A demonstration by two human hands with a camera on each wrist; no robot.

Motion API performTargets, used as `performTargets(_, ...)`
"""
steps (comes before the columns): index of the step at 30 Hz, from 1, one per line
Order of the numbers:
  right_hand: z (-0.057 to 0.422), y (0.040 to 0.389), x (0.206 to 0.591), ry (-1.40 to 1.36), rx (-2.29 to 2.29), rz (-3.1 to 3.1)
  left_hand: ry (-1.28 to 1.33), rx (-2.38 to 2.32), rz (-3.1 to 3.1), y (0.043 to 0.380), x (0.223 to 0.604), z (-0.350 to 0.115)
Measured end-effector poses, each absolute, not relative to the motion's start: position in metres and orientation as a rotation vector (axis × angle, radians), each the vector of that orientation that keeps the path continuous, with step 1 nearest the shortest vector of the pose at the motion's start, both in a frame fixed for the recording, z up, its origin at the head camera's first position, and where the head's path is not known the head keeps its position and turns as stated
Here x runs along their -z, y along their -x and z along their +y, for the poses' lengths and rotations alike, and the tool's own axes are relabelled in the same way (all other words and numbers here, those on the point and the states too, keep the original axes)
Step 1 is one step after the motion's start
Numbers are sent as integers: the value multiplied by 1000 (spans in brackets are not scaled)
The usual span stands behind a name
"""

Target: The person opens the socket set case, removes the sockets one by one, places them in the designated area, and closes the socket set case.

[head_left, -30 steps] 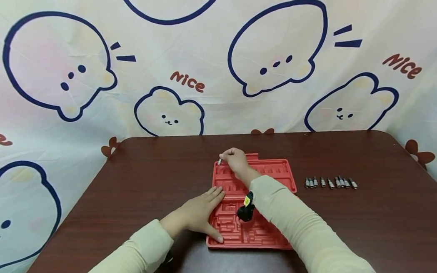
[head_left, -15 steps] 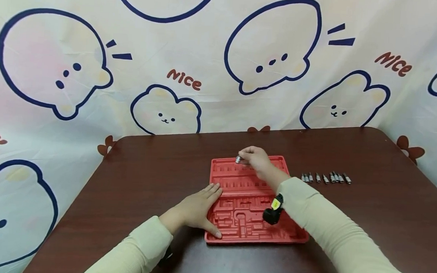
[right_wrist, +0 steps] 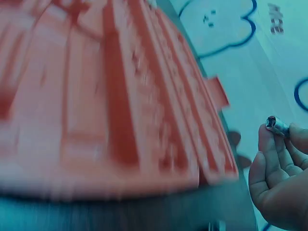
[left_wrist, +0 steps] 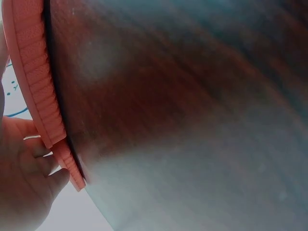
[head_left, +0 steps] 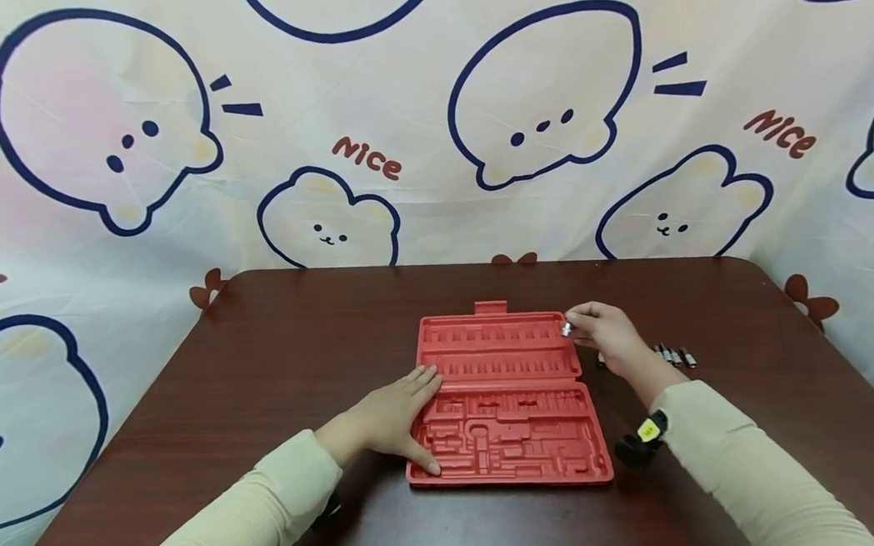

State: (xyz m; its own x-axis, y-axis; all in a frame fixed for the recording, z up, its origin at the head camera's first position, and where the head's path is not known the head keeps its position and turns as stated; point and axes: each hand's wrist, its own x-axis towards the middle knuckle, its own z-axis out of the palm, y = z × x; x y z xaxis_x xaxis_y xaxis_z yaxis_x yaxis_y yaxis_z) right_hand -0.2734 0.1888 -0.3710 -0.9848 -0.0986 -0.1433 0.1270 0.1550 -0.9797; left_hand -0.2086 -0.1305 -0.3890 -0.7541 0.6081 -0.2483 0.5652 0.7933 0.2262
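An unfolded red plastic tool case (head_left: 510, 436) with moulded slots lies on the table. My left hand (head_left: 391, 416) rests along its left edge, fingers spread out and thumb on the near corner. Seen from the left wrist, fingers (left_wrist: 41, 159) touch the case's side wall. Just beyond the upper right corner of the case, my right hand (head_left: 608, 333) pinches a small silver socket (right_wrist: 277, 126) between thumb and fingertips, raised off the table. Several similar metal pieces (head_left: 676, 356) lie right of the case, some hidden behind the right hand.
The dark brown wooden table (head_left: 313, 340) reaches back to a printed cloth (head_left: 440, 223) hanging behind it. A red latch tab (head_left: 491, 307) sticks out from the case's far edge. A black wrist camera (head_left: 638, 451) hangs below the right forearm.
My right hand has travelled from the case's far left corner across to its right side, still holding the socket. The left hand stays on the case's left edge.
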Motion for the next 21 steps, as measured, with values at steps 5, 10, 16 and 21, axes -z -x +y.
performTargets(5,226,263,380,-67,1926,2303,-909,-185,2680,209,390,-132)
performTargets(10,267,251,385,-136,1953,2361,-922,-178,2677,210,391,-130)
performTargets(16,307,244,384,-240,2018,2405,-915,-186,2682,211,389,-129)
performTargets(21,329,241,389,-388,1876,2517,-914,-192,2678,210,390,-131)
